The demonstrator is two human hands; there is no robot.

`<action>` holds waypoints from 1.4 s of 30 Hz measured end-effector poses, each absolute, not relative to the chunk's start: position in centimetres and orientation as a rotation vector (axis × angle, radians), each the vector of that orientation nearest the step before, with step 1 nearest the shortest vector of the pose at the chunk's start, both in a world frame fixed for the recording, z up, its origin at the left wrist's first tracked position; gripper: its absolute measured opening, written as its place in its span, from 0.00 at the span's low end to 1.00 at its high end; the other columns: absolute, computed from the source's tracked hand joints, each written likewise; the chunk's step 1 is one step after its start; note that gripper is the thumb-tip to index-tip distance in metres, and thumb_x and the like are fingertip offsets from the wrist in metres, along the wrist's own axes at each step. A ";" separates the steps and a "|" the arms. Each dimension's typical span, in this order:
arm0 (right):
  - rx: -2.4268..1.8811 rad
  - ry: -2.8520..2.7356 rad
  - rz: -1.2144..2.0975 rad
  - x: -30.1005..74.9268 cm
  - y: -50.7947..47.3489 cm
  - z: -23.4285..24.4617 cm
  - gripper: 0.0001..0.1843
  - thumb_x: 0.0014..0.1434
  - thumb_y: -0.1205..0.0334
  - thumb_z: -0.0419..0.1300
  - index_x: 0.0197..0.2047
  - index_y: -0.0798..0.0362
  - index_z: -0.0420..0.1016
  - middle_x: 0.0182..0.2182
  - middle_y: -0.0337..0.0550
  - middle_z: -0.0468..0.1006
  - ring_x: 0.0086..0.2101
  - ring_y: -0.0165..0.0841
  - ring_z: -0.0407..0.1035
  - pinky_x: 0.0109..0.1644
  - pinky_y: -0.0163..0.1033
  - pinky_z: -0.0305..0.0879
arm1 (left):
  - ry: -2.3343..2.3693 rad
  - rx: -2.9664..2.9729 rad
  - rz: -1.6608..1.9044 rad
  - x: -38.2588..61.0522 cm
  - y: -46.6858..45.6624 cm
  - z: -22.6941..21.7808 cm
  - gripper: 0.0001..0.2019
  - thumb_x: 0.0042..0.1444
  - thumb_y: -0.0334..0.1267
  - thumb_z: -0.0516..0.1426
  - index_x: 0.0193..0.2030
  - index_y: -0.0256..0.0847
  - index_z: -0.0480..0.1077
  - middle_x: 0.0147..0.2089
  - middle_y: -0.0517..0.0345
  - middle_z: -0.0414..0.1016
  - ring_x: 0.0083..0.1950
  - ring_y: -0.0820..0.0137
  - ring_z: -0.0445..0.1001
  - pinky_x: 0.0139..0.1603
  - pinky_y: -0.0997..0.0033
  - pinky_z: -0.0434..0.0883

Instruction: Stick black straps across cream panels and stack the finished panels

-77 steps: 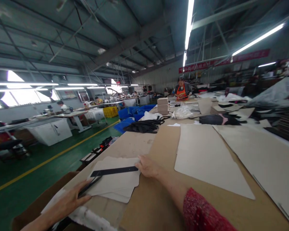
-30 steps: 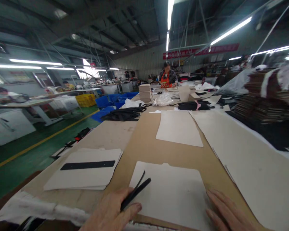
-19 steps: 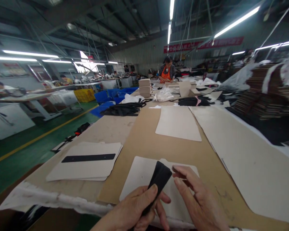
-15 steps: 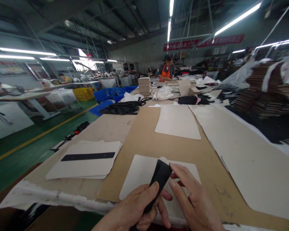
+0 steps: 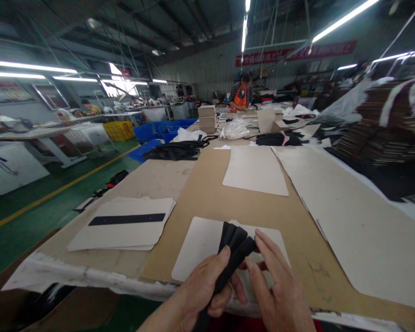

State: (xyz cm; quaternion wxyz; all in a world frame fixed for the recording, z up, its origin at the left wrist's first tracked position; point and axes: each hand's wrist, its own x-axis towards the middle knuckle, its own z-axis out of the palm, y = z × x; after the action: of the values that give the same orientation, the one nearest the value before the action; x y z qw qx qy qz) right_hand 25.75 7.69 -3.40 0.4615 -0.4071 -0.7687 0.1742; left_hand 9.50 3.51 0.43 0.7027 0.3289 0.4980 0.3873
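Observation:
My left hand [image 5: 207,281] is closed around several black strips [image 5: 237,251], thumb on top. Their upper ends fan apart above a white board [image 5: 195,244] on the table. My right hand [image 5: 278,281] is beside them, its fingers stretched out and its thumb apart, with fingertips at the end of the nearest strip. Under the strips and hands, part of that board is hidden. To the left, a black strip [image 5: 127,219] lies flat across a small stack of white boards [image 5: 124,237].
Another white board [image 5: 255,170] lies farther up the brown tabletop [image 5: 207,184]. Long pale sheets [image 5: 352,221] cover the right side. Black straps [image 5: 176,150], a clear plastic bag [image 5: 234,129] and stacked boards [image 5: 207,119] stand beyond. A person in an orange apron [image 5: 240,100] works at the far end.
The strips in my left hand have spread from a tight bundle into a fan. My right hand has shifted slightly right with the end of the nearest strip.

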 end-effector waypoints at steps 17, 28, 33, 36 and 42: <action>-1.442 -1.745 1.041 34.0 11.6 -4.2 0.25 0.56 0.44 0.61 0.51 0.51 0.72 0.32 0.41 0.79 0.34 0.37 0.74 0.37 0.37 0.70 | 1.721 1.177 0.547 1.5 0.2 4.6 0.15 0.55 0.49 0.56 0.37 0.40 0.76 0.28 0.60 0.76 0.29 0.70 0.69 0.29 0.76 0.63; -1.537 -1.974 0.761 32.2 11.4 -4.1 0.15 0.60 0.49 0.57 0.43 0.47 0.79 0.26 0.37 0.76 0.28 0.35 0.71 0.33 0.38 0.66 | 2.034 1.341 0.653 1.0 0.6 1.2 0.16 0.56 0.52 0.59 0.43 0.44 0.77 0.39 0.59 0.81 0.42 0.59 0.78 0.45 0.69 0.74; -1.553 -1.983 0.774 32.4 11.1 -4.5 0.15 0.60 0.49 0.57 0.44 0.46 0.79 0.26 0.36 0.75 0.28 0.34 0.71 0.33 0.38 0.66 | 1.944 1.394 0.650 0.9 -0.6 1.7 0.17 0.57 0.55 0.58 0.42 0.47 0.79 0.38 0.58 0.82 0.34 0.61 0.77 0.46 0.65 0.76; -1.558 -1.978 0.752 32.2 11.2 -4.5 0.16 0.60 0.48 0.57 0.44 0.47 0.79 0.26 0.37 0.75 0.28 0.35 0.71 0.33 0.38 0.66 | 1.939 1.383 0.616 0.5 -0.9 1.7 0.20 0.59 0.56 0.56 0.50 0.49 0.77 0.40 0.59 0.82 0.30 0.64 0.76 0.45 0.65 0.77; -1.585 -1.960 0.703 31.5 11.9 -4.6 0.16 0.59 0.49 0.58 0.43 0.48 0.79 0.24 0.36 0.73 0.26 0.34 0.70 0.32 0.38 0.65 | 2.038 1.424 0.644 0.1 0.6 1.5 0.20 0.58 0.56 0.57 0.50 0.46 0.77 0.45 0.57 0.82 0.46 0.58 0.79 0.50 0.67 0.76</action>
State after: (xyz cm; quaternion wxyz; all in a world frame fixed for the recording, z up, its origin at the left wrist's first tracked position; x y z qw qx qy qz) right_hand 31.50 11.90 -4.60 0.2594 -0.5851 -0.7232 0.2596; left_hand 0.15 0.63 1.51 0.2826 0.5319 0.7612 0.2404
